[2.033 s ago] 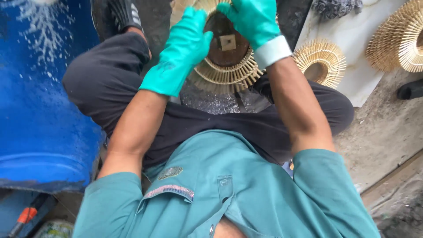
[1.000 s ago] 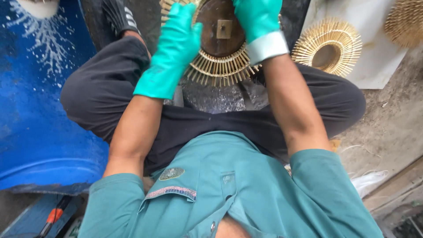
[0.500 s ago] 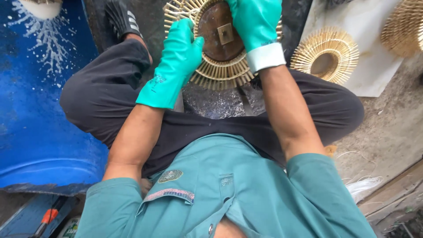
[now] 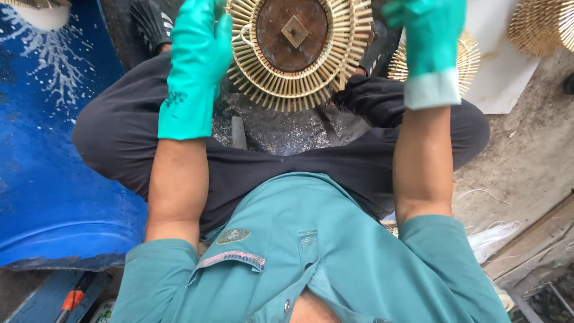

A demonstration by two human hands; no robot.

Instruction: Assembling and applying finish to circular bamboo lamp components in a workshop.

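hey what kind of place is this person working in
Probably a small outdoor craft workshop, on the ground. Both gloved hands, left hand and right hand, meet a round bamboo-stick frame; similar frames and a splattered blue barrel sit nearby.

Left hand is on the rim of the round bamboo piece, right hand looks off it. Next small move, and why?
Probably bring the right hand back onto the right edge of the round bamboo-slat piece. Only the left hand touches its rim, so the piece is steadied from one side while held above the lap. The right hand is raised beside it, apparently clear of the slats, though its fingertips are cut off by the frame.
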